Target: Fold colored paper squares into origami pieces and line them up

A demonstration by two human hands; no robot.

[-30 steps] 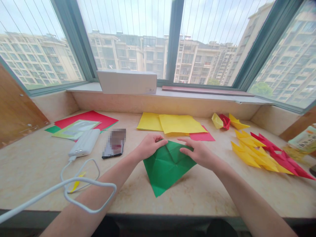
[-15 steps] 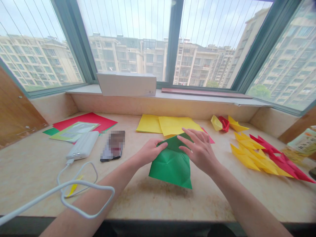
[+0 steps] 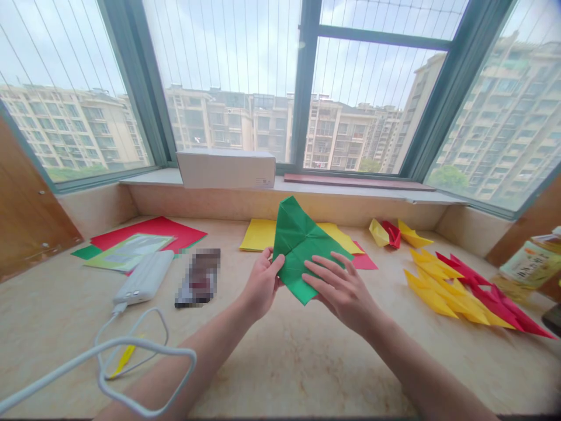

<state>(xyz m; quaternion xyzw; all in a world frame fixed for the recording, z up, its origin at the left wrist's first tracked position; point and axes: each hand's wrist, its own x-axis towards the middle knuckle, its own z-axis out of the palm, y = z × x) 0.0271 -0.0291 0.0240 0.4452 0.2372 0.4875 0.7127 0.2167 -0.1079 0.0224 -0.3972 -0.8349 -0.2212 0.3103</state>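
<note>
A creased green sheet of paper (image 3: 302, 245) is held up above the counter, tilted, with one corner pointing toward the window. My left hand (image 3: 263, 280) pinches its left edge, thumb on top and fingers behind. On the right part of the sheet lies my right hand (image 3: 342, 286), its fingers stretched across the surface; its thumb is hidden underneath. Beyond the green paper are yellow sheets (image 3: 258, 235) and a red sheet (image 3: 367, 257), both partly covered by it.
Folded yellow paper boats (image 3: 433, 292) and red ones (image 3: 495, 298) lie at the right, near an oil bottle (image 3: 532, 257). To the left are red paper (image 3: 151, 228), a power bank (image 3: 144, 276) with a white cable (image 3: 175, 352), and a phone (image 3: 198, 278). A white box (image 3: 225, 169) stands on the sill.
The green paper has been raised and turned, so a corner now points away from me. My left hand has moved to its left edge, my right hand lower on it. The view has tilted up.
</note>
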